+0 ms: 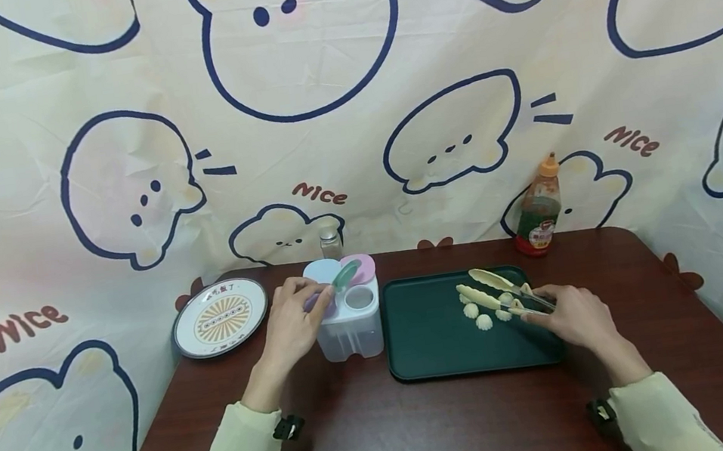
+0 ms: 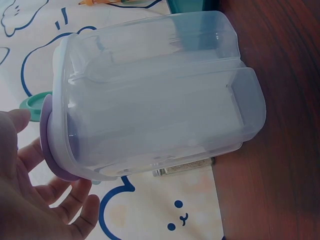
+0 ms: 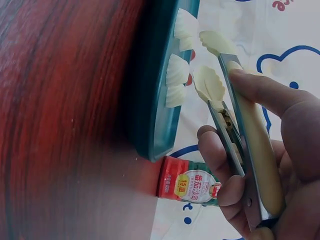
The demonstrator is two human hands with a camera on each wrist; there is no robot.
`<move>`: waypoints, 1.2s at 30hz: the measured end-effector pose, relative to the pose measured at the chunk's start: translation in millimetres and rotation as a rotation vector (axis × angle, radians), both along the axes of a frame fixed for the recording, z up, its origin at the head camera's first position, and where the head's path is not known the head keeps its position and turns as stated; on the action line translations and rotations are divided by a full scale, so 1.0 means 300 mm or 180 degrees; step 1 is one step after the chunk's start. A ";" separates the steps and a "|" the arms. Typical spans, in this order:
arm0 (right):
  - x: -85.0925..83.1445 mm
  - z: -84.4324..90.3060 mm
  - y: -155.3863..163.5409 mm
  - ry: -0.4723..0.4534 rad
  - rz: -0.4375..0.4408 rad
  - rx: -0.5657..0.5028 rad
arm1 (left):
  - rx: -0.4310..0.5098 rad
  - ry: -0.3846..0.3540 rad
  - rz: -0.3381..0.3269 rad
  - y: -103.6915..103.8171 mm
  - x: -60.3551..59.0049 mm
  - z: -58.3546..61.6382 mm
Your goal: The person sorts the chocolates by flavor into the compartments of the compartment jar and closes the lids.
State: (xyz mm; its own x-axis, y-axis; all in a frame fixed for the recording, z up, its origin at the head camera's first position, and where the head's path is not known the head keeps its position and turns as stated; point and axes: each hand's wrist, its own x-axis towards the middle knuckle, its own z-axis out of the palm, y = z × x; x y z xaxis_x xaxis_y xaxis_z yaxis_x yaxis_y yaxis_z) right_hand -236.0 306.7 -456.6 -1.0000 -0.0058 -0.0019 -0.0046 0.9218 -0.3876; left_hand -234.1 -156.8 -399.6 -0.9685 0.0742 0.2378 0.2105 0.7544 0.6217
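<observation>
My left hand [image 1: 293, 318] pinches a small green lid [image 1: 346, 276] over a clear storage box [image 2: 155, 95]. The box has a white top with blue, pink and purple lids [image 2: 50, 142]; one round hole [image 1: 360, 299] at its front right is uncovered. In the left wrist view the other fingers spread beside the purple lid; whether they touch it I cannot tell. My right hand [image 1: 577, 313] grips metal tongs [image 3: 250, 145] with cream tips, spread apart. The tips are above several white ridged, shell-like pieces [image 1: 484, 322] on a dark green tray [image 1: 424, 339].
A white patterned plate [image 1: 187, 332] lies at the left of the brown table [image 1: 362, 439]. A small glass jar [image 1: 330, 243] stands behind the box. The ketchup bottle [image 1: 538, 210] with an orange cap is at the back right, by the printed cloth backdrop.
</observation>
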 end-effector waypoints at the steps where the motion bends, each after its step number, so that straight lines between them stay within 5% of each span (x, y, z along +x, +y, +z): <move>1: -0.002 -0.001 -0.001 -0.0017 0.0007 0.0004 | -0.0001 -0.0003 -0.0001 0.000 0.000 0.000; 36: -0.011 -0.013 -0.009 -0.0017 -0.0050 -0.0046 | -0.0037 -0.0008 0.0008 -0.001 -0.001 0.000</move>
